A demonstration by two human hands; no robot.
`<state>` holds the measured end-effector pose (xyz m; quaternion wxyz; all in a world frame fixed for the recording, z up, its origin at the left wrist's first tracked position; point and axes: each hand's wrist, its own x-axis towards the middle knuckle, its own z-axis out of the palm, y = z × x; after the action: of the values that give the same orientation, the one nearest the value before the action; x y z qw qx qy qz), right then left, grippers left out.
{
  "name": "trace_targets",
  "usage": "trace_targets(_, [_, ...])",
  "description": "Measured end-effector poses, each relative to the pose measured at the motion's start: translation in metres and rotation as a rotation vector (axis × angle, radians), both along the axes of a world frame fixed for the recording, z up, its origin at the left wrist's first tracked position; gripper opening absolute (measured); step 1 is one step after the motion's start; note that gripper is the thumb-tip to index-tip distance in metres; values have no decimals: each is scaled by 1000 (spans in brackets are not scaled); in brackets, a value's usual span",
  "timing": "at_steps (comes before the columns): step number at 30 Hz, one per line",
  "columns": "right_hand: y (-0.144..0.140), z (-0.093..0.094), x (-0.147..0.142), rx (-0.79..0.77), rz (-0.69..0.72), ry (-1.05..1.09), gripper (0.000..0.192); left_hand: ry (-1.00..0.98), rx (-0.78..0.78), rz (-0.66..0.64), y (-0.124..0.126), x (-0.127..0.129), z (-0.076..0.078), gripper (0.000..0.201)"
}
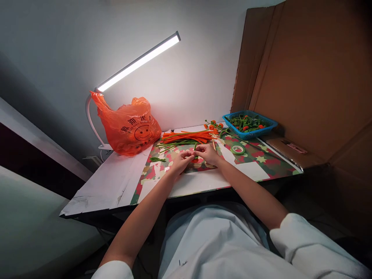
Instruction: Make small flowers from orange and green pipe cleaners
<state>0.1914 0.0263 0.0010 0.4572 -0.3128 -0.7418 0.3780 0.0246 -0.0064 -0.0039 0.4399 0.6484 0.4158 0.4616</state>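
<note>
Though thin, straight stem [195,147] in hands [180,161].

Small green-and-orange piece [196,158], partly hidden, between fingers [201,149]

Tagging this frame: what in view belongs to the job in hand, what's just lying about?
Likely job:
small green-orange piece between left hand and right hand
pile of thin orange and green sticks
round green tape roll
green sprigs with orange blooms
blue plastic basket of green-orange pieces

Likely incidental:
orange plastic smiley bag
large brown cardboard sheet
slim white bar lamp (lighting only)
</note>
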Motion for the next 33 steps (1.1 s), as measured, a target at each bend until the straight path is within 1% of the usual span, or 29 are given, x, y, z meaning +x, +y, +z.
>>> trace_targets(6, [-1,-3,-2,17,-18,-18,30,48,-20,-25,5,1,-6,34])
trace_targets(9, [-1,-4,-2,33,-37,-21,28,39,-17,-32,7,2,-9,33])
trace_targets(12, [0,-5,-2,27,-33,-1,28,28,-38,-45,8,2,-9,33])
trace_targets(15, [2,-3,-1,-26,22,45,33,12,-76,-61,5,1,-5,33])
trace_targets(18, [2,1,0,-83,102,64,39,-71,-139,-96,2,2,0,33])
trace_targets(21, [2,3,2,-97,140,58,41,-159,-206,-137,1,2,1,30])
trace_targets(23, [1,2,2,-92,147,57,40,-169,-226,-152,2,2,1,28])
trace_targets(25, [1,0,2,-77,144,43,38,-135,-218,-145,2,2,1,27])
trace_targets(33, [1,-1,1,43,85,-81,30,85,-107,-54,-1,0,1,29])
